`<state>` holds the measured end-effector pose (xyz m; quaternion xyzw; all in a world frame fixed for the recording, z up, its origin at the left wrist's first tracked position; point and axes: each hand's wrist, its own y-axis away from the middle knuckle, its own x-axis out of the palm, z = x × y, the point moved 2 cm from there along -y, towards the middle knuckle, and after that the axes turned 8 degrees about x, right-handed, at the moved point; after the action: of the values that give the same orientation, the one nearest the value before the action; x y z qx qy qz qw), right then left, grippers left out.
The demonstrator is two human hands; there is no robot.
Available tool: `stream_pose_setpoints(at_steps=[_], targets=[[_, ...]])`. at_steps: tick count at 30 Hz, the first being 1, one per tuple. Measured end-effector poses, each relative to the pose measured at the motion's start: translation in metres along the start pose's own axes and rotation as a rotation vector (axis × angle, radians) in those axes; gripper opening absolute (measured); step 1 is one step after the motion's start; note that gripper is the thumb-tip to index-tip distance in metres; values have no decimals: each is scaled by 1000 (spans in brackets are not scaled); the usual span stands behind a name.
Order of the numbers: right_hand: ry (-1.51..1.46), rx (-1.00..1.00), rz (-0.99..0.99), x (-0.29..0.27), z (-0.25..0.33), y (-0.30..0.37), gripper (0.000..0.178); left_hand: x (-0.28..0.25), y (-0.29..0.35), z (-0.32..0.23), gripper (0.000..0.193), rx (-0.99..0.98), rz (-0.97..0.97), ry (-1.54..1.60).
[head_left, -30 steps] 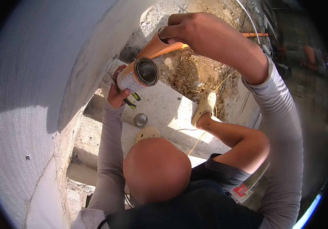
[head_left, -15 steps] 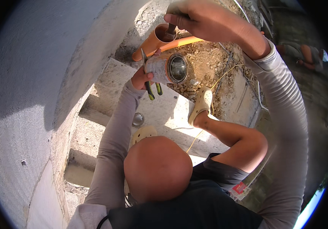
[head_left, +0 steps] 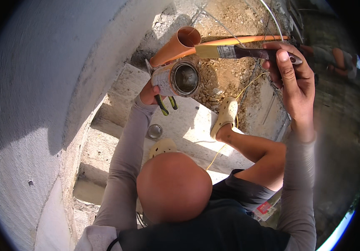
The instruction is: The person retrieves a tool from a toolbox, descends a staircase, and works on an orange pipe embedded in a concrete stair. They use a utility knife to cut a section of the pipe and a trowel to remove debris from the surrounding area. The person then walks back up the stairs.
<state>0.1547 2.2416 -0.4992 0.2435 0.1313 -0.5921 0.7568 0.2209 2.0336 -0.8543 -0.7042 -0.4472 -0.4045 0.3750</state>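
My left hand (head_left: 148, 93) is closed around an open metal can (head_left: 163, 79) with a pale label, its mouth tilted toward me. The same hand also grips pliers (head_left: 162, 105) with green-and-black handles, held against the can's side. My right hand (head_left: 293, 83) holds a paintbrush (head_left: 247, 52) by its dark handle, between thumb and fingers. The brush lies level, its pale bristles pointing left, just in front of an orange pipe's (head_left: 169, 51) open end. Most of the can's inside is dark; how full it is I cannot tell.
A thinner orange pipe (head_left: 251, 39) runs along the rubble (head_left: 221, 75). Below the can, a round metal lid (head_left: 155, 131) lies on the concrete steps (head_left: 125, 85). A rough wall (head_left: 50, 83) rises at left. Yellow cord (head_left: 247, 81) crosses near my clog (head_left: 226, 113).
My right hand has drawn the brush out of the thick pipe's mouth and moved right and down. The can and pliers in my left hand have shifted slightly left.
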Motion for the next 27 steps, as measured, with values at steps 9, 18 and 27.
stream_pose_setpoints(at_steps=[9,18,27], targets=[[715,-536,422,78,-21,7,25,21,8,-37,109,73,54,-65],[143,231,36,52,-56,6,32,12,14,-40,110,186,-51,-201],[-255,310,-48,12,-62,-8,32,-3,10,-34,104,261,-146,-172]])
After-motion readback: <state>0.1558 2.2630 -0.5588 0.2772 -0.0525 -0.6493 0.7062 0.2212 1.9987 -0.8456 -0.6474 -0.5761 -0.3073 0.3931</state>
